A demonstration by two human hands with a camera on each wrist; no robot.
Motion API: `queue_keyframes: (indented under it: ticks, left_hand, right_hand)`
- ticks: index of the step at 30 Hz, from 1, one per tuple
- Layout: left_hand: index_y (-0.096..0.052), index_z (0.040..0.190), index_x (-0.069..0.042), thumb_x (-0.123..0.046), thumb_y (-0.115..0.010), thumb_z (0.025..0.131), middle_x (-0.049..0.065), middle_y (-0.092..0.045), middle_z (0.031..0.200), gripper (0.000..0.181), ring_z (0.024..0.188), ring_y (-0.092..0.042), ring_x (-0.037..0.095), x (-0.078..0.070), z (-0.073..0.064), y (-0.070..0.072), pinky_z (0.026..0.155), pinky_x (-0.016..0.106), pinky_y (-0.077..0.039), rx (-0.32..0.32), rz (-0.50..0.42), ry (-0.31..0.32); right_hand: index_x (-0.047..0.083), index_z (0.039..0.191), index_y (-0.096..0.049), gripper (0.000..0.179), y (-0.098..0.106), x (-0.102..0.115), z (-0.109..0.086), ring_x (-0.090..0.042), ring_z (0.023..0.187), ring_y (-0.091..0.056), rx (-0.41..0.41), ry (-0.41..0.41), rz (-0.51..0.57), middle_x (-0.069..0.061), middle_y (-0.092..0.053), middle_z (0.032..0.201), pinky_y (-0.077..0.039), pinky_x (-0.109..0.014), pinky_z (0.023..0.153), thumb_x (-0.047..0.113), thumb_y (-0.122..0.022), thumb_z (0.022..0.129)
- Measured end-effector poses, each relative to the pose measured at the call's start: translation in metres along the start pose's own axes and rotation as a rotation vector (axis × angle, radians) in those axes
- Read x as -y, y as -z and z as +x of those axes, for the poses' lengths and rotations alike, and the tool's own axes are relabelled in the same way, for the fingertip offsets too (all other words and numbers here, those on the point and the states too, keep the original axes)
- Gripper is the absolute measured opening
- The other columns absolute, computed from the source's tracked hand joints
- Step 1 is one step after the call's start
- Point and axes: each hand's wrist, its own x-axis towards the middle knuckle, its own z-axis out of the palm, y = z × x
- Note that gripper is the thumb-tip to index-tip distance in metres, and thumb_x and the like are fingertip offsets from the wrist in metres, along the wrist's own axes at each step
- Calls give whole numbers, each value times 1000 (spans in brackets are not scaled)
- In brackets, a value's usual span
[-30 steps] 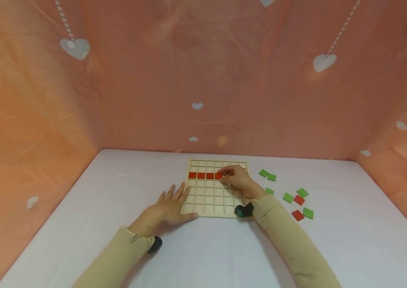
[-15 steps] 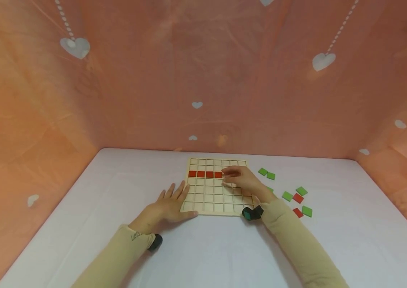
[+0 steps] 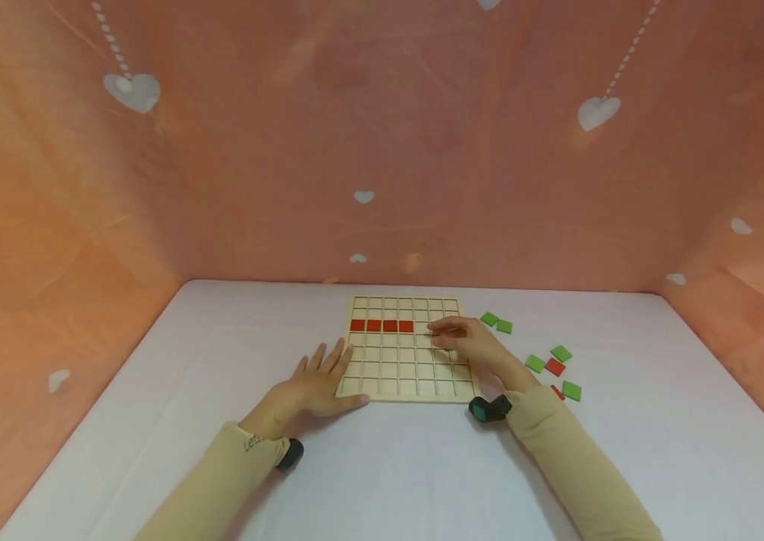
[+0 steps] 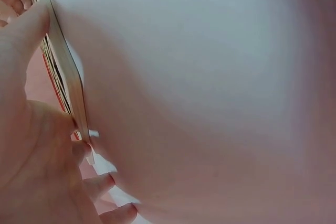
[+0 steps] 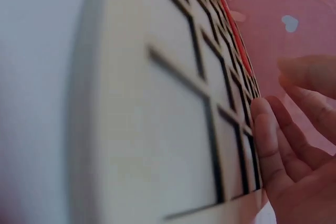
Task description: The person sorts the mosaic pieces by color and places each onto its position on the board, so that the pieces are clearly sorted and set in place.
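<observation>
A pale wooden grid board [image 3: 388, 370] lies on the white table, with several red square tiles [image 3: 390, 325] side by side in one row from its left edge. My left hand [image 3: 317, 392] rests at the board's front left corner, fingers spread and straight. In the left wrist view its thumb [image 4: 34, 24] lies against the board's edge. Over the right part of the board hovers my right hand [image 3: 479, 347], just right of the red row. Its fingers are loosely bent, and nothing shows between thumb and fingertips in the right wrist view.
Loose green tiles [image 3: 504, 327] lie right of the board, toward the back. Farther right are more green tiles [image 3: 561, 352] and two red tiles [image 3: 554, 367], one partly hidden by the right sleeve [image 3: 544, 413]. An orange cloth with hearts [image 3: 273, 188] hangs behind the table.
My right hand has let go of the last red tile in the row, which stays in its cell, and has drawn back to the right. The left hand has stayed in place.
</observation>
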Motion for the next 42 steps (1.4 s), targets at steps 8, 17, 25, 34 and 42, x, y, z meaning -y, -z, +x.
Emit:
queue_keyframes:
  ticks: [8,17,25,34,42]
  left_hand:
    - [-11,154,-4,-57,-51,92,14,-2,162,91,147,-2,41,-2,-1,0,116,58,-8,1,-3,-8]
    - [-8,154,-4,-58,-49,92,13,1,162,92,147,1,41,1,4,-1,117,58,-6,4,2,-20]
    - [-8,154,-4,-59,-50,92,14,0,162,93,147,1,42,3,5,-2,116,59,-6,4,-21,-18]
    - [-9,154,-2,-56,-50,93,16,0,161,91,146,1,43,1,2,-1,116,59,-6,16,-20,-17]
    - [-5,154,-5,-60,-48,92,14,3,162,94,147,3,42,5,6,-3,117,58,-4,16,-19,-19]
  right_hand:
    - [0,124,-61,34,2,-3,-7,-24,104,-62,-18,-18,-8,-18,-63,122,-49,-33,90,15,-62,93]
    - [0,125,-60,34,11,-6,-19,-22,104,-63,-54,-58,-3,-19,-64,119,-51,-29,87,11,-61,93]
    - [2,124,-61,36,19,-6,-28,-26,110,-61,-76,-70,-59,-16,-62,125,-48,-34,91,18,-64,92]
    - [-5,123,-59,38,30,-15,-38,-15,96,-63,-80,-49,-31,-23,-62,122,-52,-29,78,15,-64,91]
    - [-3,125,-59,40,44,-21,-48,-14,94,-64,-109,-86,-64,-22,-59,129,-53,-27,76,18,-65,91]
